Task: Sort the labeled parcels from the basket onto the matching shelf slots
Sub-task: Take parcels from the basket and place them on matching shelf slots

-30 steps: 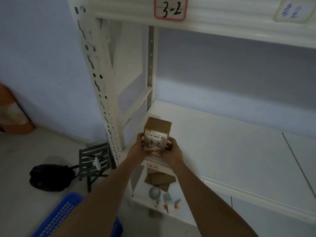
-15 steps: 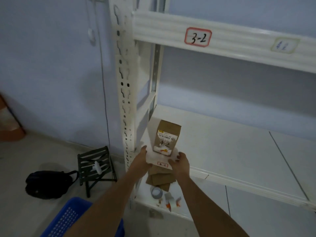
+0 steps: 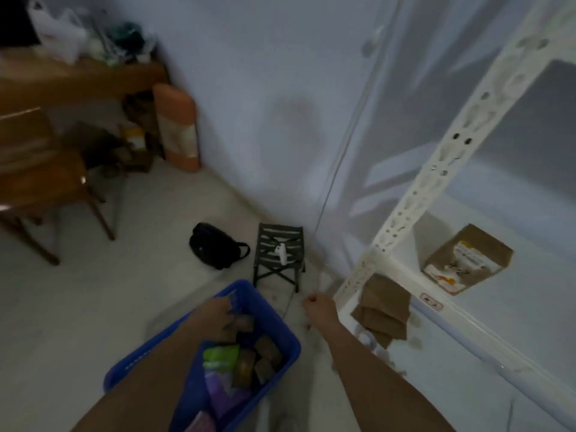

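Blue basket (image 3: pixel 280 361): one, plastic, on the floor at lower centre; holds several small brown parcels, a green packet (image 3: pixel 219 357) and a purple packet (image 3: pixel 223 391). Exact parcel count unclear through blur.
Brown parcel (image 3: pixel 467 260): one, cardboard, standing on the white shelf (image 3: pixel 530 310) close to the corner post, apart from both hands.
Writing: white label on the parcel's face with handwritten marks, too smeared to read; a small red-edged tag (image 3: pixel 431 301) on the shelf's front lip just below it, also unreadable.
Flat cardboard (image 3: pixel 383 310): a brown stack on the lower level, under the shelf lip.
Left hand (image 3: pixel 218 313): arm reaches down over the basket's far rim, fingers pointing into the parcels; blurred, so I cannot tell whether it grips anything.
Right hand (image 3: pixel 318 304): arm stretched forward between basket and shelf post, fingers curled loosely, holding nothing.
Floor items: one black bag (image 3: pixel 215 249); one dark folding stool (image 3: pixel 279 255) with a small white object on top, beside the wall.
Left side: one wooden chair (image 3: pixel 40 179), one orange roll (image 3: pixel 177 129) leaning on the wall.
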Motion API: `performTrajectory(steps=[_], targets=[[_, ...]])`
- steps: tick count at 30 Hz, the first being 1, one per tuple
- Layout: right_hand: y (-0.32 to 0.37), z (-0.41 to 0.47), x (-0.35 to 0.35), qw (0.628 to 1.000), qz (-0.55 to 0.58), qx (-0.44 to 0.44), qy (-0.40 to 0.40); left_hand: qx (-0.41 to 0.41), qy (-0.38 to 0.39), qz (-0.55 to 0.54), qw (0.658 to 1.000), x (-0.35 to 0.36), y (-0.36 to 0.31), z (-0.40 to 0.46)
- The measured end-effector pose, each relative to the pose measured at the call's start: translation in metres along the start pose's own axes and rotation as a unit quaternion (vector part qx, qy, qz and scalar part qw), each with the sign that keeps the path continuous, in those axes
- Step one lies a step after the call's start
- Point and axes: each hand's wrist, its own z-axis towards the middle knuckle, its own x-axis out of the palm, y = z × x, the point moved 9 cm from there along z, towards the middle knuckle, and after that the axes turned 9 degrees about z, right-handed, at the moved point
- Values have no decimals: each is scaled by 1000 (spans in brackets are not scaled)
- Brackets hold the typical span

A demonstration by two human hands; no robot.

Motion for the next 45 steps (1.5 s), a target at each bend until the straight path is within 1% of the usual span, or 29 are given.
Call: performTrajectory(steps=[2, 4, 6, 9, 11, 14, 18, 22, 25, 27, 31, 33, 34, 36, 37, 39, 42, 44, 45], targets=[[18, 21, 50, 996, -61, -16, 55, -44, 1, -5, 999, -4, 41, -4], [33, 41, 96, 991, -90, -50, 88, -97, 2, -21, 995, -1, 80, 1], [37, 59, 137, 984, -123, -62, 111, -134, -1, -51, 990, 8, 111, 5], [27, 91, 198, 968, -171, -79, 165, -190, 2, -89, 978, 29, 149, 13], [9, 116, 232, 963, -175, -71, 195, -208, 4, -107, 972, 45, 169, 28], [-25, 151, 277, 948, -216, -76, 222, -227, 1, -153, 962, 88, 203, 65], [-112, 203, 328, 937, -249, -28, 245, -259, 10, -212, 942, 181, 249, 118], [-218, 249, 385, 922, -279, 13, 266, -288, 73, -238, 925, 310, 295, 153], [-298, 261, 433, 896, -324, 32, 301, -308, 122, -257, 908, 411, 323, 170], [-349, 265, 466, 873, -354, 33, 335, -320, 143, -255, 901, 474, 340, 179], [-423, 277, 533, 848, -373, 12, 376, -340, 167, -232, 896, 582, 377, 191], [-450, 279, 562, 833, -382, 10, 399, -343, 192, -199, 898, 627, 391, 196], [-463, 281, 574, 835, -377, 19, 399, -334, 205, -172, 904, 644, 395, 197], [-485, 280, 593, 843, -346, 35, 410, -301, 201, -97, 927, 663, 398, 201], [-492, 278, 602, 842, -336, 33, 421, -284, 181, -60, 940, 665, 398, 202], [-499, 271, 613, 827, -346, 22, 443, -248, 149, -10, 957, 659, 393, 204], [-496, 258, 611, 822, -350, 43, 447, -191, 169, 6, 967, 646, 380, 203], [-482, 255, 604, 827, -358, 69, 428, -192, 165, 9, 968, 625, 375, 199], [-472, 257, 599, 840, -346, 92, 407, -202, 150, 11, 968, 609, 373, 196]])
